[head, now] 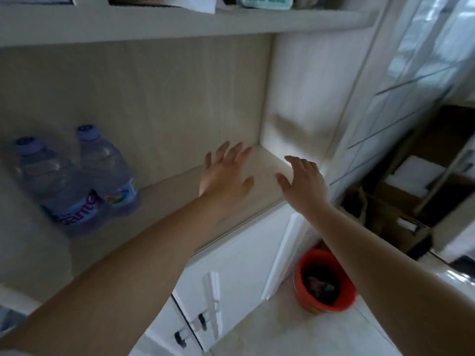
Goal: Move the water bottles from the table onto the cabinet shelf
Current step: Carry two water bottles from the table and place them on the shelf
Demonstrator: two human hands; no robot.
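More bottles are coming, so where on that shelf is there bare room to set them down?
The shelf is bare from the two bottles at its left end across to the cabinet's right side wall, back to the rear panel. Both open hands, left hand and right hand, hover over that stretch. The left end is the crowded part, with the bottles standing together.

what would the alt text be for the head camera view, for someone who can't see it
Both of a person's bare hands, left hand and right hand, reach open and empty over the right end of a pale cabinet shelf. Two water bottles stand upright at its left; an orange bucket sits on the floor below.
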